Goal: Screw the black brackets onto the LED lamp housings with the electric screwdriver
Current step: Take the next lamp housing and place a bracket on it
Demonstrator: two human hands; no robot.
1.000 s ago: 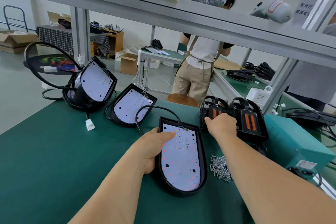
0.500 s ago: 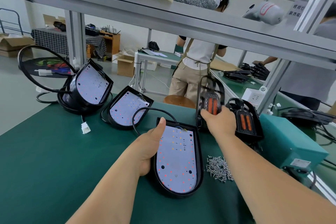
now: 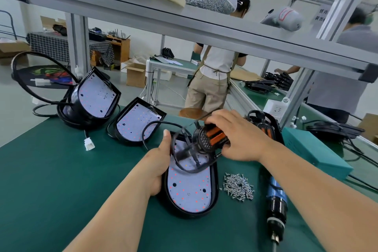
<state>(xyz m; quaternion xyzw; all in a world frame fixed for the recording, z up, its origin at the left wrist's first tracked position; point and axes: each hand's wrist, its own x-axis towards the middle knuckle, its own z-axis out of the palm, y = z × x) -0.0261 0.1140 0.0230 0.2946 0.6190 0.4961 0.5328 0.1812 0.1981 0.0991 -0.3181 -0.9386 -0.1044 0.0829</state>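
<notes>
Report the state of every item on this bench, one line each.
left hand, grips the near housing by its left edge.
right hand, holds the black bracket.
black bracket, tilted over the near housing's top, unscrewed.
near housing, flat on the mat, LED board up.
electric screwdriver, lying untouched on the mat.
screws, loose heap on the mat.
middle housing, no bracket.

Left hand (image 3: pixel 158 166) and right hand (image 3: pixel 241 137) bare, forearms (image 3: pixel 317 186) bare too
</notes>
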